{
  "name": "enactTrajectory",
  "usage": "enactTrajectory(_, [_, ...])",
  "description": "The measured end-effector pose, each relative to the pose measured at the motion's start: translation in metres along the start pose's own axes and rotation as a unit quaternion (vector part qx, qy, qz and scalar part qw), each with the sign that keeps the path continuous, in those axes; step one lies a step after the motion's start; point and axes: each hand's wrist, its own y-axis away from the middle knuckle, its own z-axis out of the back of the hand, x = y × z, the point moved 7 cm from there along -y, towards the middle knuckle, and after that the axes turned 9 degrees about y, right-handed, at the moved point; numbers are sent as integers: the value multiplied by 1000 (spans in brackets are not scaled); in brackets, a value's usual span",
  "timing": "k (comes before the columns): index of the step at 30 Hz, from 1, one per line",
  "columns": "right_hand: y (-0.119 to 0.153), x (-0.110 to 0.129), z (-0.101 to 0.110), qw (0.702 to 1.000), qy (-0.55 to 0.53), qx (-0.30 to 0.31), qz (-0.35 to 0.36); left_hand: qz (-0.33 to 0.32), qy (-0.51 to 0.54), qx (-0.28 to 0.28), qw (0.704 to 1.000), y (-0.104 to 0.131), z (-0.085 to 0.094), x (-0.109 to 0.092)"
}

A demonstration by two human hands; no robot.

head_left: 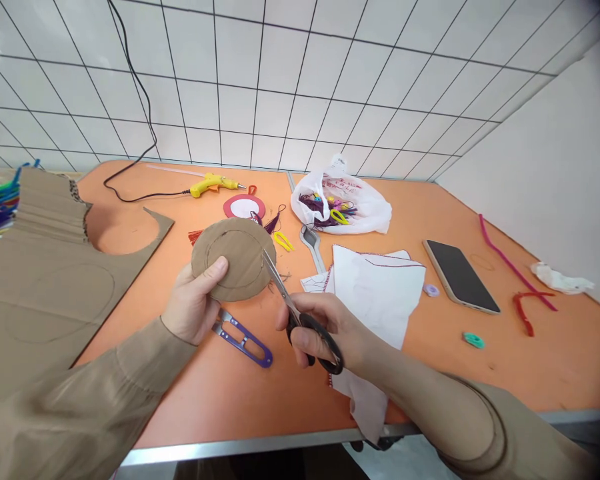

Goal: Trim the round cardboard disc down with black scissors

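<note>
Sleeves: closest to the lens, the left brown sleeve (95, 400) fills the lower left corner and the right brown sleeve (520, 427) the lower right.
Left hand: this hand (193, 303) is clamped on the cardboard disc, thumb across its face at the lower left edge.
Right hand: this hand (315, 327) is closed around the black handles of the scissors (286, 293), fingers through the loops.
Cardboard disc: the disc (237, 257) is held up over the bench (180, 413), in front of the body; a ring is drawn inside its rim.
Blades: they point up and left, lying across the right part of the disc's face.
Below the disc: purple-handled snips (243, 341) lie on the orange top between the two hands.
Left side: a large cardboard sheet (55, 287) with a rounded cut-out and drawn outlines.
Behind the disc: a yellow glue gun (214, 185) with its black cord, a red-rimmed white round (229, 205) and a yellow clip-like piece (283, 241).
Back middle: a white plastic bag (365, 207), its mouth showing dark threads.
Right side: white cloth (375, 287) partly under the right forearm; beyond it a phone (461, 277), a green coil (474, 340) and a red fuzzy stem (523, 310).
</note>
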Motion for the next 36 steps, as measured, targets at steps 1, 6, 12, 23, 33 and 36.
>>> enactTrajectory(1, [0, 0, 0, 1000, -1, 0, 0, 0, -1, 1, 1000, 0, 0, 0])
enactTrajectory(6, [-1, -3, 1, 1000, -5, 0, -6, -9, -5, 5, 1000, 0, 1, 0])
enactTrajectory(12, [-2, -3, 1, 1000, -9, 3, 6, -15, -2, 5, 1000, 1, -2, 0])
enactTrajectory(23, [-1, -1, 3, 1000, -5, 0, -4, -8, 11, 1, 1000, 1, -1, 2])
enactTrajectory(33, [1, -2, 3, 997, 25, -48, -62, 5, 12, -23, 1000, 1, 1, 4])
enactTrajectory(36, [0, -4, 3, 996, 33, -50, -60, 21, 27, -36, 999, 1, 2, 7])
